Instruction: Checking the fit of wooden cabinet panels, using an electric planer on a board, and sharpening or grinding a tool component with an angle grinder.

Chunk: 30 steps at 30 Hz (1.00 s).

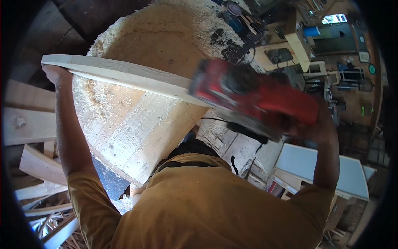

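A long, pale, curved wooden board (124, 74) stands on edge above the worktable, running from the far left toward the middle. My left hand (57, 74) is closed round its left end from below. My right hand (309, 129) grips the rear handle of a red power planer (257, 93), blurred by motion. The planer's front end is over the right end of the board and hides it; whether its sole touches the wood I cannot tell. A black cord (214, 119) shows below the planer.
Wood shavings (97, 101) cover much of the round wooden tabletop (137, 133). Curved offcuts (41, 164) are stacked at the left. To the right are a white panel (323, 168), a wooden cabinet piece (297, 41) and shop clutter. Tools (244, 18) lie at the far edge.
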Available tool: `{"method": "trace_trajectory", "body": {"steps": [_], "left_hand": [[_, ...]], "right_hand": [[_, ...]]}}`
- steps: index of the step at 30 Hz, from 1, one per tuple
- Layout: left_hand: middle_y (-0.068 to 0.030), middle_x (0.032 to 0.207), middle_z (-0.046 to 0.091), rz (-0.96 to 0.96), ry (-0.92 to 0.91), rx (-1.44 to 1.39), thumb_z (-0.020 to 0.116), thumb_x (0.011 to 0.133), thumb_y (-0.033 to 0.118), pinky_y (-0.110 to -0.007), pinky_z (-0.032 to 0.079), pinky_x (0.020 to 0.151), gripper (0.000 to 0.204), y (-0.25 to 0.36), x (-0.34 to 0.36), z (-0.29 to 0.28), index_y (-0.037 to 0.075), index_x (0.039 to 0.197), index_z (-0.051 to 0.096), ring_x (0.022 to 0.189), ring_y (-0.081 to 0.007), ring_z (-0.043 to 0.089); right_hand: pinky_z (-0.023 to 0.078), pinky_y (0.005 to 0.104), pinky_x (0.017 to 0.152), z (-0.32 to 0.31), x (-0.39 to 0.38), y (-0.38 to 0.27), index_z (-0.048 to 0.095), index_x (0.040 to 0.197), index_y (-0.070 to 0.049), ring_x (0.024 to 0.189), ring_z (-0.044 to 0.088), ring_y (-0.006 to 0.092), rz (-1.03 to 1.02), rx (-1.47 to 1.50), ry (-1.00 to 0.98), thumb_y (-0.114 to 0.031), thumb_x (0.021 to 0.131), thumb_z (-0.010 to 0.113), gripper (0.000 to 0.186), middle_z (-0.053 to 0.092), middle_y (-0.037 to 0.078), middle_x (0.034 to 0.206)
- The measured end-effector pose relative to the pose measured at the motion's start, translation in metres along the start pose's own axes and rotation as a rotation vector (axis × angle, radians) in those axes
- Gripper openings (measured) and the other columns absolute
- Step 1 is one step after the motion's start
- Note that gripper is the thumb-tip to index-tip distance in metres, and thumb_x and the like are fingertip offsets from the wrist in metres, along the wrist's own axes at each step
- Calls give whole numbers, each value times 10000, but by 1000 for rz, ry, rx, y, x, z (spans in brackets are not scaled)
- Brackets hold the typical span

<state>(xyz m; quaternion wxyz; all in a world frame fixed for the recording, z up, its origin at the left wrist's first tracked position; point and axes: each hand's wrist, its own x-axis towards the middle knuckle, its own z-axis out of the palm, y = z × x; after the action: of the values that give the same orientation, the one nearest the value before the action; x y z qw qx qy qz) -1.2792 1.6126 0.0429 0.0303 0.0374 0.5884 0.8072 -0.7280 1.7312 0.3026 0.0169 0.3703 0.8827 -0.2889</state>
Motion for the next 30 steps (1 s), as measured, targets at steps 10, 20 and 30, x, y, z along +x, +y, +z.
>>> {"method": "trace_trajectory", "body": {"steps": [10, 20, 30], "left_hand": [[-87, 918, 578, -18, 34, -58, 356, 908, 322, -389, 490, 723, 322, -13, 15, -3, 56, 909, 538, 837, -257, 578], [-80, 911, 574, 103, -42, 58, 369, 896, 292, -382, 477, 738, 292, -25, 24, -6, 60, 914, 545, 853, -250, 572], [-51, 825, 551, -11, 18, -100, 386, 896, 287, -358, 470, 708, 263, -4, -1, 9, 78, 842, 537, 783, -217, 556]], "right_hand": [[500, 268, 607, -13, -67, 72, 628, 855, -14, 660, 632, 121, 172, 269, -19, -105, 492, 810, 416, 646, 54, 743], [497, 281, 666, -3, -48, 48, 630, 898, -16, 727, 625, 125, 125, 309, -18, -93, 515, 817, 434, 646, 49, 791], [492, 282, 719, 1, -36, 29, 625, 976, -13, 788, 609, 114, 163, 365, -35, -67, 529, 818, 490, 647, 44, 877]]}}
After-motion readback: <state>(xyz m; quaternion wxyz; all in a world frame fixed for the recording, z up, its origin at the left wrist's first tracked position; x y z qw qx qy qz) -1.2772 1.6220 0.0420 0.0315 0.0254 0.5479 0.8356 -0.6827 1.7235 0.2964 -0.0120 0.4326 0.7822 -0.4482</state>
